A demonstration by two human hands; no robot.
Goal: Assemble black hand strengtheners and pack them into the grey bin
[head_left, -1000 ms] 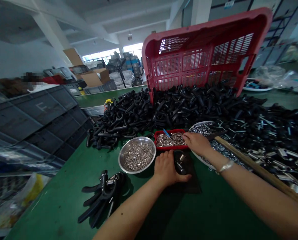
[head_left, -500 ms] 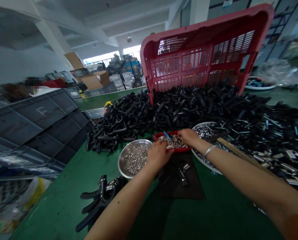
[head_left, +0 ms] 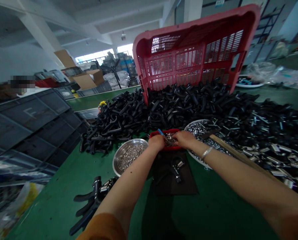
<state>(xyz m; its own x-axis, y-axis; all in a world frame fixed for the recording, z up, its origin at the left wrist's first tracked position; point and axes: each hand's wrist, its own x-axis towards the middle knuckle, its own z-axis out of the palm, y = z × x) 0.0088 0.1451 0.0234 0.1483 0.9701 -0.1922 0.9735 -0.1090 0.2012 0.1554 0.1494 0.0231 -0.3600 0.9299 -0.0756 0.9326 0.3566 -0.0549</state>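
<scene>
My left hand [head_left: 156, 142] is at the left end of a small red tray [head_left: 169, 149] of loose metal pins [head_left: 170, 138]. Its fingers are hidden behind the back of the hand. From the right, my right hand [head_left: 185, 139] reaches into the same tray, fingers bent together among the pins; whatever they pinch is too small to make out. A blue stick [head_left: 160, 132] leans in the tray. Nearer me, a black clamp-like part with a metal spring [head_left: 180, 164] lies on a dark mat [head_left: 174, 190].
A steel bowl of small metal rings [head_left: 117, 160] stands left of the tray. Black spring clamps [head_left: 95, 196] lie front left. Black plastic parts [head_left: 189, 103] heap behind, under a tipped red crate [head_left: 196, 28]. At right are a dish of metal bits [head_left: 197, 125], a wooden-handled tool [head_left: 229, 146] and springs.
My left hand has moved further in toward the red tray, its fingers now out of sight. My right hand reaches deeper among the pins. The whole view has shifted slightly.
</scene>
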